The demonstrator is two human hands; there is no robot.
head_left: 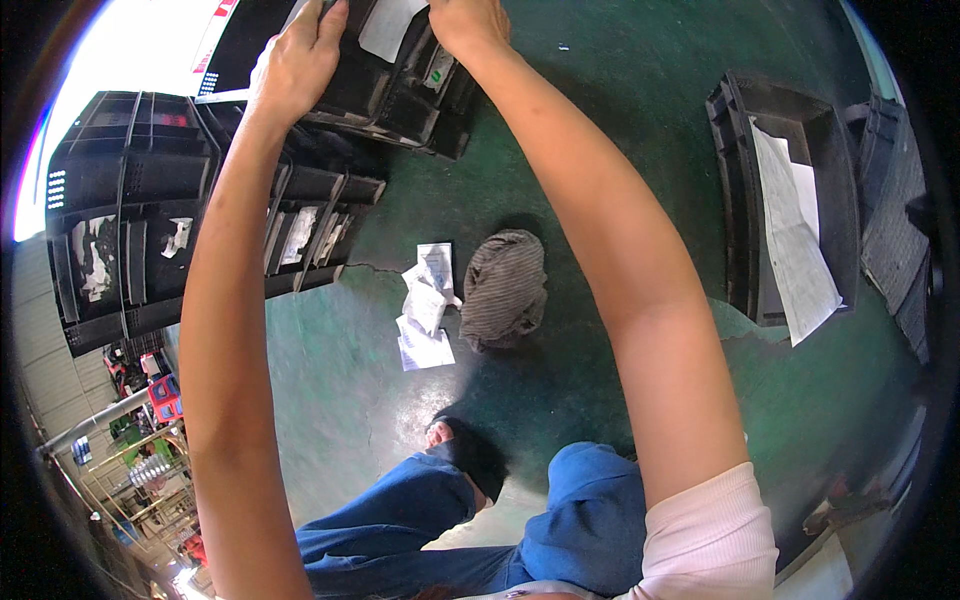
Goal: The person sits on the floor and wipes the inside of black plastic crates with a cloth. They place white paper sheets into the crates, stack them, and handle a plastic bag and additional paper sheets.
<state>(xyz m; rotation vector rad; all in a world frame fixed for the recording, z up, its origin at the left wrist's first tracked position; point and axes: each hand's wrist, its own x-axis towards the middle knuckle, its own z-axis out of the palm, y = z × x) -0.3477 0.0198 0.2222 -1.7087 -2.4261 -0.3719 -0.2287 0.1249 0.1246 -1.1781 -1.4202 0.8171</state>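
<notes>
head view: we've got both hands up at the top edge on a black plastic crate [400,85], held up off the green floor [600,180]. left hand [295,65] lies flat over its near-left rim, fingers curled over the edge, grip closed on it. right hand [465,25] is on the far-right rim, partly cut off by the frame, so we can't tell how tight that grip is. the crate looks stiff and ribbed, prob light for its size, smooth plastic so maybe a bit slippery; the rims and side ribs seem the best places to hold, w/ one hand on each side. a white paper label [390,28] sits on it, loose-looking.

around: a stack of black crates [130,220] at left, just below the held one, some w/ torn white labels. another black crate [775,200] at right w/ a white sheet [795,240] draped in it, well apart. on the floor btw our arms lie crumpled paper scraps [425,305] and a grey cloth [503,288], near our foot [455,445], underfoot if we step fwd.
</notes>
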